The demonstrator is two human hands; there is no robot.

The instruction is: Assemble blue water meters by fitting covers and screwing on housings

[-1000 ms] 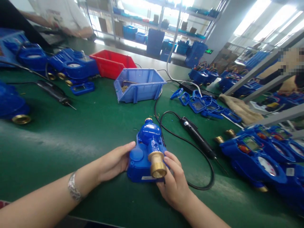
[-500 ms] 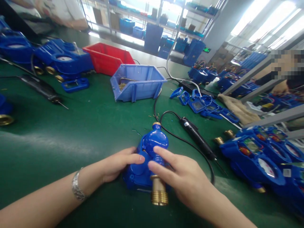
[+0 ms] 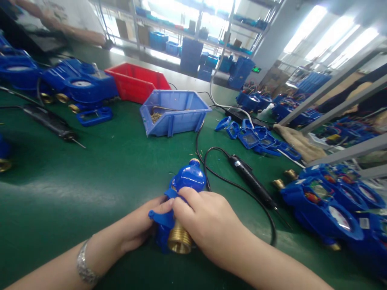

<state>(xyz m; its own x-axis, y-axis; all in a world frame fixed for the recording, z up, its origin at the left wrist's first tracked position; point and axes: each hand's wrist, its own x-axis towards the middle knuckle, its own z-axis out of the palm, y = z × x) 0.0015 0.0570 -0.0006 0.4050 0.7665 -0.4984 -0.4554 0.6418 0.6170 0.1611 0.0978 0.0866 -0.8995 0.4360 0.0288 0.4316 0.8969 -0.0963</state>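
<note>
One glossy blue meter (image 3: 191,177), threaded brass end (image 3: 179,239).

Washed out by backlight behind the far shelving (image 3: 198,22) and slanted white strips (image 3: 305,30) at upper right. Dimmer along the near edge of the green workbench (image 3: 127,169), glinting on the blue water meter (image 3: 190,178). Blurred around the co-worker (image 3: 77,18), stretched toward the corners.

Hands (image 3: 137,225) (image 3: 210,225) have drawn together over the blue meter (image 3: 192,177) (brass end (image 3: 180,240) shifted left).
</note>
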